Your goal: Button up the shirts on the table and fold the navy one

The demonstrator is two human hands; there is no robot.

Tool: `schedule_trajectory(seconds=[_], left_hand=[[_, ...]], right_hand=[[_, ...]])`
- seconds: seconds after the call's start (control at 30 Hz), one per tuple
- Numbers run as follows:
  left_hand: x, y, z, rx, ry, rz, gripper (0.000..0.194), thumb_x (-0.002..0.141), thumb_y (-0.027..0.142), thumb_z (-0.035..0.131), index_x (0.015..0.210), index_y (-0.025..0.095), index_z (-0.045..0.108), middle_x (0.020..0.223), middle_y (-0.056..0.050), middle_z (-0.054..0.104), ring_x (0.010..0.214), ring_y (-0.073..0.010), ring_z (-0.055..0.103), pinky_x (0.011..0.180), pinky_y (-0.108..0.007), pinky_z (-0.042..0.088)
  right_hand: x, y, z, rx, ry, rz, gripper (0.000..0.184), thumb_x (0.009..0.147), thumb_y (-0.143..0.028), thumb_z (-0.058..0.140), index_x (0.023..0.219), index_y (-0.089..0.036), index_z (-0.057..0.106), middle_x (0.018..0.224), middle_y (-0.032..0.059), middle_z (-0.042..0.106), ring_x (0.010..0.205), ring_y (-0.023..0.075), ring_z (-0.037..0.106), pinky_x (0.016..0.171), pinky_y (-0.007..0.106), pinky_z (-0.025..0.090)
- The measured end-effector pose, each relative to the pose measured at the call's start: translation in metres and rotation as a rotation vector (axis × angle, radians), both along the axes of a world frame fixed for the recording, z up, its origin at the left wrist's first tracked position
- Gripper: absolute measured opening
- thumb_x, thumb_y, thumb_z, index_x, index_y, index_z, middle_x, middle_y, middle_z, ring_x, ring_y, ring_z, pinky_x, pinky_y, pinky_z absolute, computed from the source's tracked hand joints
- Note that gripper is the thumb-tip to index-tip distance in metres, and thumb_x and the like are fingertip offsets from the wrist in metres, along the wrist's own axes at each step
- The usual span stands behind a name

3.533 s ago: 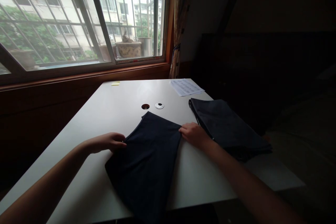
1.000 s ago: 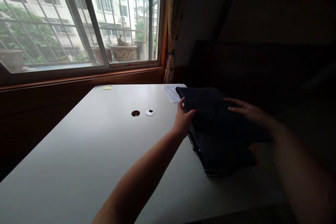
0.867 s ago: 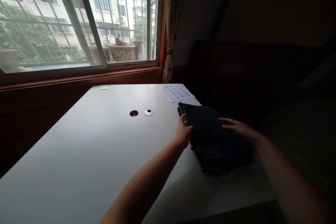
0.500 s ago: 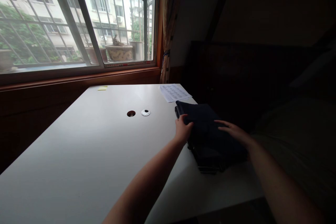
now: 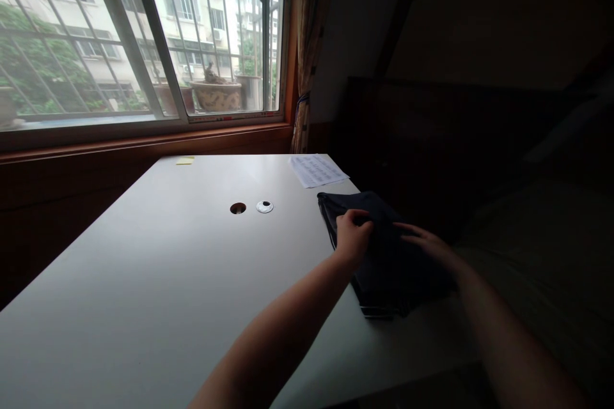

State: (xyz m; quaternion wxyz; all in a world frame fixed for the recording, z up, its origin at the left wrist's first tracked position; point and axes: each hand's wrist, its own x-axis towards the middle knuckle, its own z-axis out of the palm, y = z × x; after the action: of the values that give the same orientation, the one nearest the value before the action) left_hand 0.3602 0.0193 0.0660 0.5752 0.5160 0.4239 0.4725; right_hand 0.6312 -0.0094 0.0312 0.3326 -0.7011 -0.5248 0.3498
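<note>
A stack of dark navy cloth items (image 5: 384, 281) lies near the right edge of the white table; thin pale edges show along its front and left sides. Their exact kind cannot be made out in the shade. My left hand (image 5: 354, 234) is over the left half of the stack, thumb and fingers closed on a raised fold of the top navy cloth. Fingers stretched out, my right hand (image 5: 428, 245) rests on the cloth's right side.
The white table (image 5: 158, 281) has a cable hole (image 5: 238, 208) with its round cover (image 5: 265, 206) beside it. Printed sheets (image 5: 318, 170) lie at the far right corner, and a yellow sticky note (image 5: 185, 160) at the far left. A barred window (image 5: 192, 32) stands behind.
My left hand has moved right from the stack's left edge, drawing the top cloth's edge inward and baring the layer beneath. My right hand has hardly moved.
</note>
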Motion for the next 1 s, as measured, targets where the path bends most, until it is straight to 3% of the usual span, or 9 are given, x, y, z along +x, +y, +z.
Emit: schedule_trajectory(seconds=[0.2, 0.37, 0.5, 0.67, 0.73, 0.93, 1.0], left_hand=[[-0.022, -0.009, -0.023, -0.119, -0.008, -0.065, 0.032, 0.077, 0.017, 0.066, 0.108, 0.019, 0.065, 0.116, -0.01, 0.054, 0.098, -0.0198, 0.058, 0.087, -0.032, 0.053], [-0.044, -0.02, -0.04, -0.233, -0.056, -0.234, 0.045, 0.078, 0.017, 0.065, 0.12, 0.02, 0.05, 0.103, -0.005, 0.055, 0.073, -0.0123, 0.061, 0.067, -0.03, 0.058], [-0.057, -0.033, -0.035, -0.29, -0.095, -0.415, 0.054, 0.076, 0.015, 0.066, 0.125, 0.02, 0.043, 0.089, 0.0, 0.055, 0.056, -0.0109, 0.061, 0.058, -0.034, 0.059], [-0.07, -0.035, -0.021, -0.261, -0.071, -0.501, 0.05, 0.078, 0.012, 0.064, 0.123, 0.021, 0.045, 0.08, 0.003, 0.056, 0.053, -0.0084, 0.06, 0.055, -0.024, 0.053], [-0.073, -0.035, -0.025, -0.256, -0.051, -0.524, 0.047, 0.079, 0.012, 0.064, 0.123, 0.021, 0.047, 0.078, 0.002, 0.057, 0.053, -0.0079, 0.059, 0.053, -0.022, 0.051], [-0.083, -0.044, -0.059, -0.193, 0.042, -0.671, 0.057, 0.075, 0.016, 0.07, 0.127, 0.023, 0.048, 0.081, 0.002, 0.059, 0.051, -0.01, 0.061, 0.049, -0.024, 0.051], [-0.09, -0.048, -0.061, -0.145, 0.051, -0.707, 0.059, 0.076, 0.02, 0.071, 0.13, 0.025, 0.048, 0.085, 0.001, 0.06, 0.053, -0.0102, 0.062, 0.051, -0.025, 0.053]], right_hand=[[0.005, -0.011, 0.008, -0.12, 0.102, -0.025, 0.061, 0.075, -0.04, 0.073, 0.134, -0.031, 0.059, 0.137, 0.0063, 0.062, 0.116, 0.0313, 0.065, 0.092, 0.037, 0.058], [0.002, -0.021, 0.016, -0.185, 0.105, -0.064, 0.068, 0.073, -0.043, 0.075, 0.136, -0.033, 0.054, 0.138, 0.0082, 0.06, 0.113, 0.0318, 0.066, 0.085, 0.036, 0.061], [0.007, -0.028, 0.024, -0.244, 0.132, -0.064, 0.081, 0.07, -0.046, 0.08, 0.143, -0.034, 0.045, 0.137, 0.0109, 0.061, 0.112, 0.034, 0.067, 0.082, 0.038, 0.063], [0.017, -0.035, 0.034, -0.222, 0.101, -0.092, 0.086, 0.066, -0.04, 0.083, 0.144, -0.029, 0.047, 0.133, 0.0153, 0.063, 0.108, 0.0367, 0.068, 0.084, 0.04, 0.062], [0.018, -0.037, 0.031, -0.228, 0.067, -0.089, 0.087, 0.064, -0.039, 0.084, 0.142, -0.027, 0.049, 0.13, 0.0167, 0.065, 0.108, 0.0376, 0.068, 0.086, 0.042, 0.062], [0.025, -0.045, 0.004, -0.206, -0.044, -0.019, 0.091, 0.061, -0.043, 0.082, 0.143, -0.026, 0.047, 0.125, 0.0153, 0.067, 0.109, 0.0376, 0.067, 0.089, 0.045, 0.059], [0.026, -0.044, 0.001, -0.164, -0.202, -0.013, 0.092, 0.059, -0.043, 0.081, 0.143, -0.024, 0.048, 0.127, 0.0165, 0.065, 0.114, 0.0398, 0.064, 0.094, 0.048, 0.055]])
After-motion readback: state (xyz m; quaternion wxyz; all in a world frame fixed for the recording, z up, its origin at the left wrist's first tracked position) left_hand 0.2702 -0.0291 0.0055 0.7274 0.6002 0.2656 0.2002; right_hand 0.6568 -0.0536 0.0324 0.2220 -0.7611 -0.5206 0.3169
